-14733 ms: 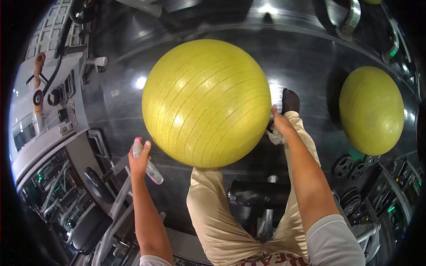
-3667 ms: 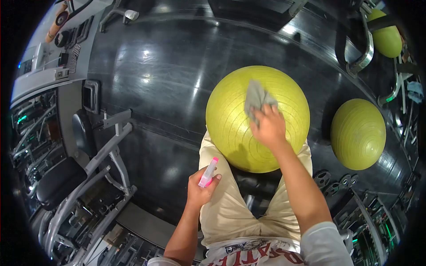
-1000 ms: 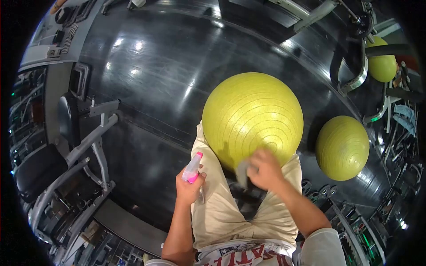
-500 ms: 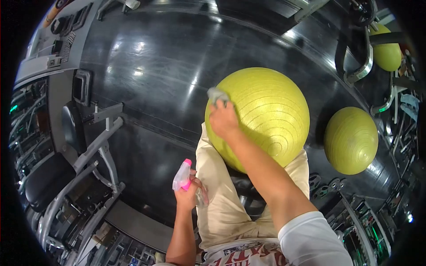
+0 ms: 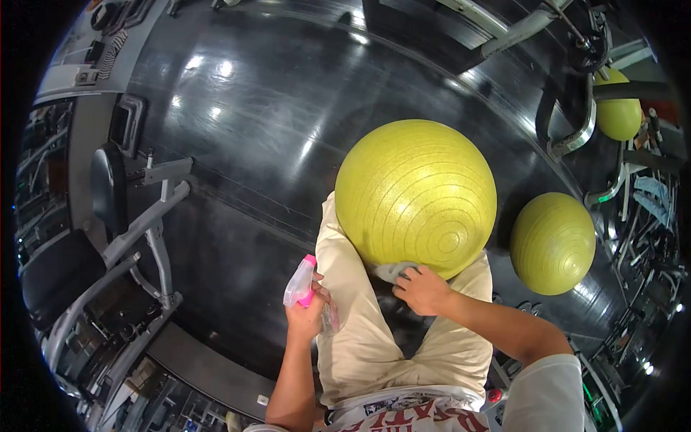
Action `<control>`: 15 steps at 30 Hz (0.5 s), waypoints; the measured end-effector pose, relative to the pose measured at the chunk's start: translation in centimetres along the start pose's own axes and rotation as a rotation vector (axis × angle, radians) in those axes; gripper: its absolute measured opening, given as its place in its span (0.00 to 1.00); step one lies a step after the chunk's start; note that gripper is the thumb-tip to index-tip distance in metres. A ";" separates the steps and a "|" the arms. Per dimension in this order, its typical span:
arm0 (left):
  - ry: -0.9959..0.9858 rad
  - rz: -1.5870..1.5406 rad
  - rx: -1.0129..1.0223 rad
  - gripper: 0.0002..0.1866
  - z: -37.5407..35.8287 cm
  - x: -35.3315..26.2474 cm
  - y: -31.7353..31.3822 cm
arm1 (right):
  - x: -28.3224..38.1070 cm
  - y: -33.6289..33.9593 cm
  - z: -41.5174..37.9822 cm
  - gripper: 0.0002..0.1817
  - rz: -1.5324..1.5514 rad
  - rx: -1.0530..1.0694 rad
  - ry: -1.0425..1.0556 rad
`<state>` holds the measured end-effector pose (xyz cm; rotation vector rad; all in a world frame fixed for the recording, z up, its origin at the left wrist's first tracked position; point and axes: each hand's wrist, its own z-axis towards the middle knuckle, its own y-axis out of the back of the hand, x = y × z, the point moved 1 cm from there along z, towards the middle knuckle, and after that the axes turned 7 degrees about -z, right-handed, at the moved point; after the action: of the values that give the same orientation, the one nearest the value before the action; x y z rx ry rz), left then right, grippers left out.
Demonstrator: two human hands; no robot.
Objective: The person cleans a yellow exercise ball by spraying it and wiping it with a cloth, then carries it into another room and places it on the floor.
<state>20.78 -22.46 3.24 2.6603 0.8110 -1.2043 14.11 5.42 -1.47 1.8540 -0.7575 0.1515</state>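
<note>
The right hand (image 5: 425,289) presses a grey cloth (image 5: 392,271) under the yellow ball (image 5: 416,198), propped on the thighs. The left hand (image 5: 306,317) grips a spray bottle (image 5: 301,282). Unsteadied, the ball could probably roll off.

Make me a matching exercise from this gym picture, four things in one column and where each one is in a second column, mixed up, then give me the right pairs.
Things:
1. spray bottle
2. grey cloth
3. large yellow ball
4. smaller yellow ball

Places:
A. on the dark floor, beside a weight rack
B. under the right hand, against the ball's underside
C. in the left hand
D. resting on the person's knees

Pairs: 1-C, 2-B, 3-D, 4-A
</note>
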 end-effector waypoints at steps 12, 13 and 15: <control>0.055 0.230 0.008 0.17 0.3 -0.5 -2.1 | -16.2 9.7 12.3 0.23 0.214 -0.311 -0.872; 0.043 0.245 0.005 0.17 0.4 -0.6 -2.3 | -15.9 8.9 13.0 0.22 0.184 -0.228 -0.912; 0.024 0.267 0.003 0.17 0.4 -0.5 -2.5 | -12.7 6.4 12.8 0.21 0.009 -0.356 -0.859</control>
<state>18.98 -20.71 3.68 2.6820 0.4370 -1.1092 -2.64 -1.79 -7.36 1.5338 -1.2698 -0.7752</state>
